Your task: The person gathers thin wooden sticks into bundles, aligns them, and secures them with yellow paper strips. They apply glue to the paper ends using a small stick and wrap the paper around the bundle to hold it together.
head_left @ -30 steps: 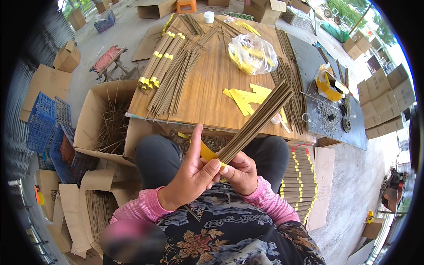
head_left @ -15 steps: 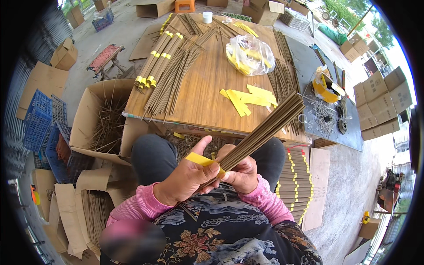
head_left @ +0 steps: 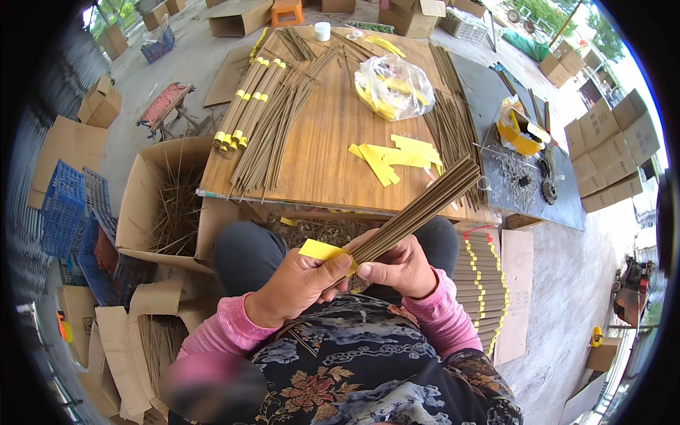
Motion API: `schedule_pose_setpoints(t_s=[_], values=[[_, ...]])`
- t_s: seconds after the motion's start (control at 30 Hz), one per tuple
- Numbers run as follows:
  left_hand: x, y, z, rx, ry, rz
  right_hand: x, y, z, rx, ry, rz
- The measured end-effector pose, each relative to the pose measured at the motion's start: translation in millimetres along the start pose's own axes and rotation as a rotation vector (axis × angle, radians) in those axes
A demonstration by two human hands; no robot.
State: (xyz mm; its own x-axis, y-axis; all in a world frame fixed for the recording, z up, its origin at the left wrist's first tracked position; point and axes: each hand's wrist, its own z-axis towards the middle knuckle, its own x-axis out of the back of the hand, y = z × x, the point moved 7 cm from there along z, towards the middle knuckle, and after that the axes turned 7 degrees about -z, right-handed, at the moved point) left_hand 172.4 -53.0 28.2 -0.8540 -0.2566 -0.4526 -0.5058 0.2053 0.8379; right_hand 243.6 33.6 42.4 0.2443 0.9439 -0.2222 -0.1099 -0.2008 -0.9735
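Holds brown stick bundle (head_left: 428, 202) at a tilt above the lap (head_left: 244, 255), near wooden table (head_left: 322, 156). Clamps lower part with left hand (head_left: 294, 283), pressing yellow strip (head_left: 320, 250) against sticks by thumb. Grips same bundle just beside with right hand (head_left: 405, 269).

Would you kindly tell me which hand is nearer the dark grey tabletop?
Right: the right hand is in front of the dark grey tabletop and to its left; the left hand is farther to the left.
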Motion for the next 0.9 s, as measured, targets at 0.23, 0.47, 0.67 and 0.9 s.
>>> schedule_pose_setpoints(t_s=[0.23,0.47,0.67,0.9], values=[[3,13,6,-0.339,-0.014,0.555,16,6,3,-0.076,0.261,-0.214],[-13,29,3,-0.746,0.001,1.031,21,7,2,0.036,0.37,-0.191],[-22,27,5,-0.875,-0.018,1.314,22,6,0,-0.007,0.414,-0.09],[-28,22,5,-0.928,-0.033,1.516,22,8,-2,0.0,0.47,-0.092]])
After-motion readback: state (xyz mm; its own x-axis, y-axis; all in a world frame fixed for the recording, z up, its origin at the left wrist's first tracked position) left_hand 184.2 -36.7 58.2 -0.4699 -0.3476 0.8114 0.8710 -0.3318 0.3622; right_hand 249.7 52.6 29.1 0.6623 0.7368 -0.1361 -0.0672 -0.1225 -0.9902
